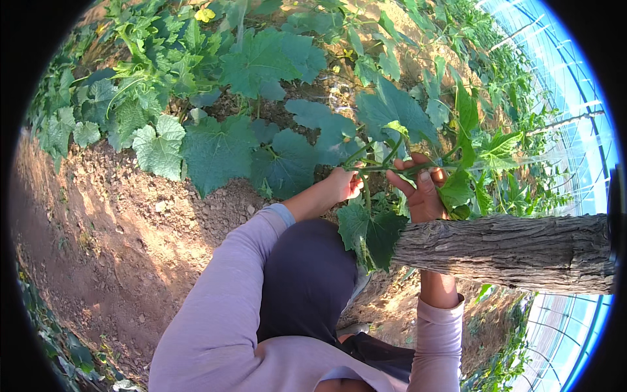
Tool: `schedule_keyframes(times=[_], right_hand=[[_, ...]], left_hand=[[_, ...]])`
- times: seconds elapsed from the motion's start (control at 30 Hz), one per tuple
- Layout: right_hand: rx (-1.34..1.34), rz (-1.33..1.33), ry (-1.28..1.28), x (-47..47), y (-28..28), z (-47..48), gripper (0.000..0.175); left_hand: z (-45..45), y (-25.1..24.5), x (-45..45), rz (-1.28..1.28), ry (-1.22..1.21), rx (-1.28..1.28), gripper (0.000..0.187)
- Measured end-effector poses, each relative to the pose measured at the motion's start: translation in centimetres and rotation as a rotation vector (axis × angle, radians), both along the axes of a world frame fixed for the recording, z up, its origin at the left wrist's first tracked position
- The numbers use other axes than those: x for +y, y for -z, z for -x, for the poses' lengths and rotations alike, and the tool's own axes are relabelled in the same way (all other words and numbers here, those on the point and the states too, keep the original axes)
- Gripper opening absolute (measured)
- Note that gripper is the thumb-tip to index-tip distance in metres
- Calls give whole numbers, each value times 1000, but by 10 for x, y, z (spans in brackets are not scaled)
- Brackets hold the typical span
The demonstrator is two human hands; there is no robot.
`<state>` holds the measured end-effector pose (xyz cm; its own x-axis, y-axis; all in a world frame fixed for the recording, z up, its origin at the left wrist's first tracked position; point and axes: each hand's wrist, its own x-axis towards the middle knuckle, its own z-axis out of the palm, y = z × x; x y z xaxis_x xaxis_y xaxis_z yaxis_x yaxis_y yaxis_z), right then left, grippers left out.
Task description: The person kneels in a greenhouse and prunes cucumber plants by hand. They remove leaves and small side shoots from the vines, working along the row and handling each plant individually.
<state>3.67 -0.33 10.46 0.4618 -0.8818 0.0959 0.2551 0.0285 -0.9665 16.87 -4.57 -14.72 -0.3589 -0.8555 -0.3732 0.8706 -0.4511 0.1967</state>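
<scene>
A green stem of a cucumber- or melon-like vine (374,168) runs sideways between my two hands. My left hand (347,184) pinches its left end near a joint, fingers curled and partly hidden. Around the stem further right, my right hand (422,188) has its fingers and thumb bent, with shoots and leaves rising past them. Below the stem, a drooping leaf (368,232) hangs in front of my dark-clothed knee (308,279). A bark-covered wooden post (504,252) crosses in front of my right forearm and hides part of it.
Broad-leaved vines (220,147) spread over the soil ahead and to the left, with a yellow flower (204,14) at the top. Bare dry soil (122,245) lies at my left. The greenhouse's plastic-covered frame (578,112) curves along the right side.
</scene>
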Motion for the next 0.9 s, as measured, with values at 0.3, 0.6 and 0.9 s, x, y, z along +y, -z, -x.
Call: schedule_keyframes(times=[0.3,0.6,0.9], right_hand=[[-10,51,-27,2,2,2,16],[4,6,-24,2,6,1,20],[4,-45,40,12,-5,-7,26]], left_hand=[[6,-7,0,-216,-146,-147,17],[8,35,-15,-91,-308,37,14],[-31,54,24,242,30,-1683,30]])
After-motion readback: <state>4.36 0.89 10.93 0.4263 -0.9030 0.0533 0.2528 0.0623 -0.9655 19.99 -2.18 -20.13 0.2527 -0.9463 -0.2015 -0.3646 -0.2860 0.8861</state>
